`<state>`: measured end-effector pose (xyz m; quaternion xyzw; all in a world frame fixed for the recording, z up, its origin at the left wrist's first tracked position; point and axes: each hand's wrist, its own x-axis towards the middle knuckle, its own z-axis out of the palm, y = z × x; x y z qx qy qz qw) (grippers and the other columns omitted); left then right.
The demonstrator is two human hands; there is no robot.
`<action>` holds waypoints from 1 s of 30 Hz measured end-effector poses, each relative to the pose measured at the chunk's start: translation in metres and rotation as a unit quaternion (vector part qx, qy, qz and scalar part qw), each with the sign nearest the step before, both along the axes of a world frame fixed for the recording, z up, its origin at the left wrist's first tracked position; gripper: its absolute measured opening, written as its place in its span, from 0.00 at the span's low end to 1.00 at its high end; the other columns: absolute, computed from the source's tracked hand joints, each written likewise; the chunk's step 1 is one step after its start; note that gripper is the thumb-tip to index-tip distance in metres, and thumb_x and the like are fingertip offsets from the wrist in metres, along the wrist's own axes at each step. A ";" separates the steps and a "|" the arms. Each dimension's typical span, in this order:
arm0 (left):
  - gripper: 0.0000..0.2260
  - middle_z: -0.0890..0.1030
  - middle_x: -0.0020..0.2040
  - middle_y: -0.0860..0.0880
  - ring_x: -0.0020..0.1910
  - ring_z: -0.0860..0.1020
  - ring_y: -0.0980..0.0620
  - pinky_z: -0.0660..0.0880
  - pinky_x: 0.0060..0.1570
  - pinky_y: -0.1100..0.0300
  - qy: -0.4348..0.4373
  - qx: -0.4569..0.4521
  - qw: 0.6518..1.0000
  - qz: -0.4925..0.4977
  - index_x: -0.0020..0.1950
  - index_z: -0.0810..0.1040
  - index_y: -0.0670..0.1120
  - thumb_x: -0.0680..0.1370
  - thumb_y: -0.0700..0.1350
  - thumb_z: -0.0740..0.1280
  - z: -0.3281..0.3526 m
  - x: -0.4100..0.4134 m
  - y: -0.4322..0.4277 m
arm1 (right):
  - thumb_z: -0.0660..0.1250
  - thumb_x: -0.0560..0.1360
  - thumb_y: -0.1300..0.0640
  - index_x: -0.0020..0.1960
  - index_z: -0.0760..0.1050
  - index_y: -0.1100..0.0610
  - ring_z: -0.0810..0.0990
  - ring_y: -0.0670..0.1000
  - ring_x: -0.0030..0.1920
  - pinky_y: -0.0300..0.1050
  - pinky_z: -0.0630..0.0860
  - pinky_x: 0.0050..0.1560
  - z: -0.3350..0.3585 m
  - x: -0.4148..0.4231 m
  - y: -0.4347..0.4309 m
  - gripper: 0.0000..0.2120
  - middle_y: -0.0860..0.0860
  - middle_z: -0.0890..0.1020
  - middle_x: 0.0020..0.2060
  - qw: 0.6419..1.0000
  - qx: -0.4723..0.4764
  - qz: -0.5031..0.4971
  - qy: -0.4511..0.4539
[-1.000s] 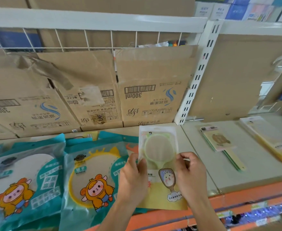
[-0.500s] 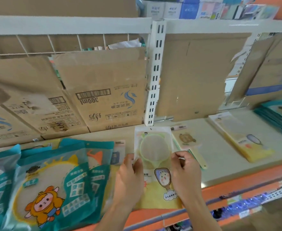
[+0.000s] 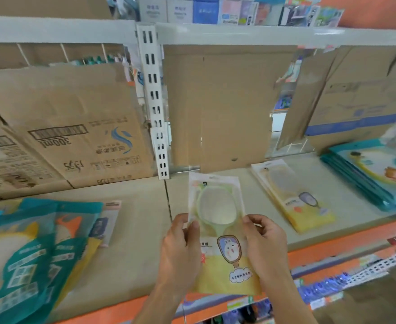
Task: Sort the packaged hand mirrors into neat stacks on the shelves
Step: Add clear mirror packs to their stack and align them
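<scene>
I hold one packaged hand mirror [image 3: 218,220] upright over the shelf's front edge: a clear and yellow bag with a green-rimmed mirror inside and a rabbit picture. My left hand [image 3: 180,249] grips its left side, my right hand [image 3: 266,244] pinches its right side. A stack of like yellow-bottomed mirror packs [image 3: 290,195] lies on the shelf to the right. Teal packs with a cartoon figure lie in a stack at the far right [image 3: 370,174] and in a loose overlapping heap at the left [image 3: 28,251].
The beige shelf board [image 3: 141,230] has an orange front rail [image 3: 332,251]. Cardboard boxes [image 3: 75,127] and cardboard sheets [image 3: 220,106] line the back. A white slotted upright [image 3: 156,101] divides the bays. Small boxed goods stand on the upper shelf [image 3: 215,12].
My view and both hands with the mirror pack have shifted right, past the white upright. The right-hand stacks came into view, and the small brown-bear pack is now hidden behind the held pack.
</scene>
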<state>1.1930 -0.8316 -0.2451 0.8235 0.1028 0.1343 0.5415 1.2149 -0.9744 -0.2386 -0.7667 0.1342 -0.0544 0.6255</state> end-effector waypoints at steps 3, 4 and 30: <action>0.04 0.67 0.21 0.52 0.20 0.65 0.57 0.62 0.22 0.67 -0.003 -0.008 1.000 -0.005 0.48 0.73 0.50 0.81 0.43 0.60 -0.004 0.002 -0.024 | 0.66 0.76 0.58 0.41 0.79 0.54 0.68 0.43 0.25 0.39 0.66 0.31 -0.001 0.003 -0.025 0.06 0.46 0.75 0.25 1.000 0.009 -0.006 0.014; 0.04 0.68 0.21 0.52 0.20 0.65 0.57 0.61 0.22 0.67 -0.001 -0.010 1.000 -0.010 0.49 0.73 0.50 0.81 0.43 0.59 -0.006 0.003 -0.030 | 0.66 0.77 0.58 0.41 0.78 0.54 0.69 0.44 0.25 0.40 0.67 0.31 -0.001 0.004 -0.032 0.06 0.46 0.75 0.25 1.000 0.012 -0.007 0.016; 0.08 0.68 0.20 0.54 0.20 0.66 0.57 0.62 0.24 0.64 0.027 -0.047 0.996 -0.074 0.55 0.74 0.45 0.81 0.46 0.58 -0.028 0.069 -0.140 | 0.63 0.78 0.57 0.44 0.77 0.55 0.63 0.43 0.21 0.37 0.62 0.24 -0.007 0.044 -0.141 0.07 0.48 0.70 0.22 0.996 -0.058 -0.053 -0.031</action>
